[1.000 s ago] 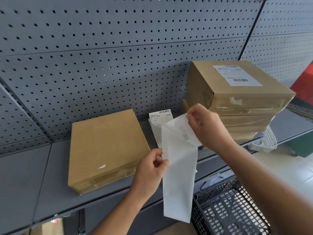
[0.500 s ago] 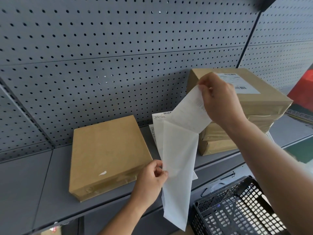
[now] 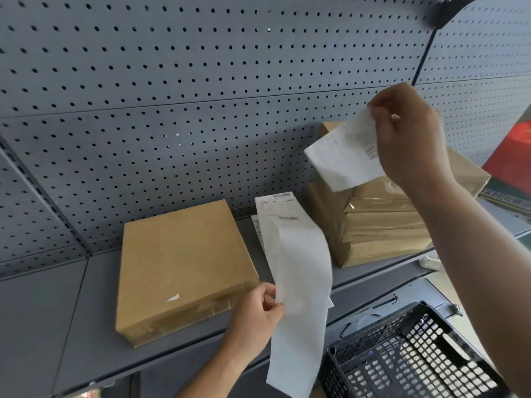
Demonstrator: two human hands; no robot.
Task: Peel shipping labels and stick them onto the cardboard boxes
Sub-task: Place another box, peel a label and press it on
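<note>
A flat cardboard box lies alone on the grey shelf, its top bare except for a small white scrap. My left hand pinches the long white backing strip, which hangs down past the shelf edge. My right hand holds a peeled shipping label up in the air, fully free of the strip, in front of a stack of cardboard boxes. More printed labels lie on the shelf between the single box and the stack.
A grey pegboard wall backs the shelf. A black plastic crate sits below the shelf at lower right. Something red stands at the far right edge.
My right hand has pulled the label up and to the right until it came fully off the backing strip. My left hand stayed by the shelf edge holding the strip.
</note>
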